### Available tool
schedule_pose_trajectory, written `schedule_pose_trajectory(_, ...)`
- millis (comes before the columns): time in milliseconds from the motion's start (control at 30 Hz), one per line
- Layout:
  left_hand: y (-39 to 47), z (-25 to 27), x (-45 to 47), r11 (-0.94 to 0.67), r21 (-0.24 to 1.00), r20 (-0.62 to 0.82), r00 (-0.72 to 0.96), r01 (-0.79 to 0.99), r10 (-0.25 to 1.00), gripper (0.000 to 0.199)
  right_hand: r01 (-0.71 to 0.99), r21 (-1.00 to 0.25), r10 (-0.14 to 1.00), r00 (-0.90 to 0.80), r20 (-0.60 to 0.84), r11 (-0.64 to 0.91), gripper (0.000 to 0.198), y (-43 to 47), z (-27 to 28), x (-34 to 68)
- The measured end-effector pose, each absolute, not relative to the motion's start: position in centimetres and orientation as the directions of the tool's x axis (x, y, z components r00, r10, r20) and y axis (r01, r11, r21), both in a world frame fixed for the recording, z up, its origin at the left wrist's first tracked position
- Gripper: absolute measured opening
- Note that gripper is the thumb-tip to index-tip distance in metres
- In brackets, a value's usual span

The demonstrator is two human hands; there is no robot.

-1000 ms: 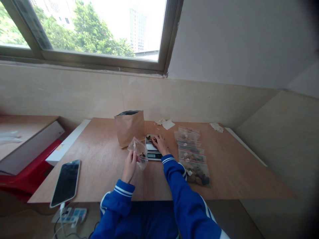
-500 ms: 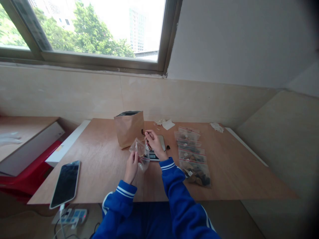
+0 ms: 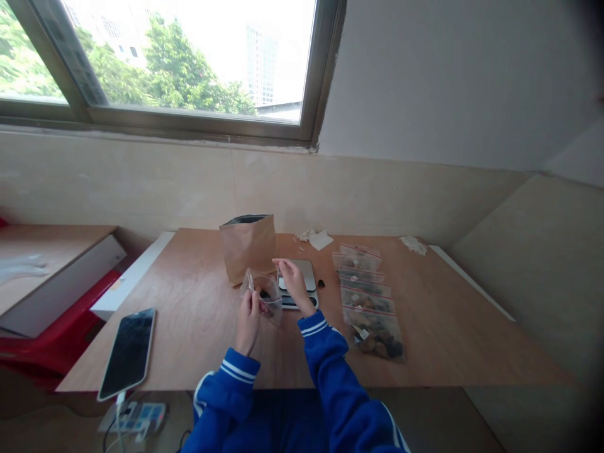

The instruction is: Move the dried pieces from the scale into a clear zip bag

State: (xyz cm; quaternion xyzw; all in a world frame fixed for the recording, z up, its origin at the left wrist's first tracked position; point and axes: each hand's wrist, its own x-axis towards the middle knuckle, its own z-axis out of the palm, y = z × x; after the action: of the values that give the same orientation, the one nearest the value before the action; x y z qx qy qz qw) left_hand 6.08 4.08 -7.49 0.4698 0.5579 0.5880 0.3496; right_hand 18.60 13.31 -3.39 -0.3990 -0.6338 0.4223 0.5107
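Hands mid-table, both on a clear plastic bag (image 3: 265,294) held up above the table (image 3: 198,314), near the middle of its front half. Left hand (image 3: 248,313) pinches bag's near edge, fingers closed on the plastic. Right hand (image 3: 291,283) grips the bag's far/right rim at the opening, fingertips pinched on it. Dark small pieces inside bag, type unclear. Digital scale (image 3: 298,284) on table just behind right hand, partly hidden by it; one small dark piece (image 3: 321,284) lies on the table just right of scale. Brown paper bag (image 3: 248,247) stands upright, open at the top, left of scale toward back edge. Row of filled zip bags (image 3: 368,299) lies right of scale, running from back toward front. Crumpled white paper (image 3: 315,237) near back edge. Phone (image 3: 128,352) lies at front left corner, cable plugged in. Blue sleeves with white stripes on both arms.
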Motion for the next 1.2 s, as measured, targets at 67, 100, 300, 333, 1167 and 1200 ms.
schedule_pose_trajectory(67, 4.0, -7.2, 5.9, -0.116, 0.990, 0.134, -0.313, 0.076, 0.940, 0.043, 0.273, -0.863, 0.906, -0.119, 0.407, 0.424, 0.036, 14.4, -4.7, 19.5)
schedule_pose_trajectory(100, 4.0, -7.1, 5.8, -0.109, 0.992, 0.124, -0.312, 0.063, 0.942, 0.044, 0.376, -0.810, 0.892, -0.147, 0.428, 0.450, 0.036, 14.9, -5.5, 19.9)
schedule_pose_trajectory(300, 3.9, -7.0, 5.5, -0.104, 0.994, 0.112, -0.302, 0.044, 0.947, 0.045, 0.761, -0.462, 0.890, -0.373, 0.264, 0.456, 0.050, 17.6, -9.0, 20.8)
schedule_pose_trajectory(333, 3.8, -7.0, 5.5, -0.108, 0.993, 0.114, -0.297, 0.038, 0.948, 0.045, 0.788, -0.427, 0.895, -0.360, 0.264, 0.443, 0.046, 17.8, -9.1, 20.8)
schedule_pose_trajectory(1167, 4.0, -8.2, 6.4, -0.122, 0.990, 0.093, -0.310, -0.074, 0.946, 0.044, 0.314, -0.719, 0.777, -0.373, 0.507, 0.620, 0.028, 10.2, -0.6, 16.6)
schedule_pose_trajectory(1200, 3.9, -8.2, 6.3, -0.124, 0.990, 0.096, -0.318, -0.067, 0.943, 0.043, 0.344, -0.700, 0.775, -0.370, 0.511, 0.626, 0.028, 9.9, -0.5, 16.7)
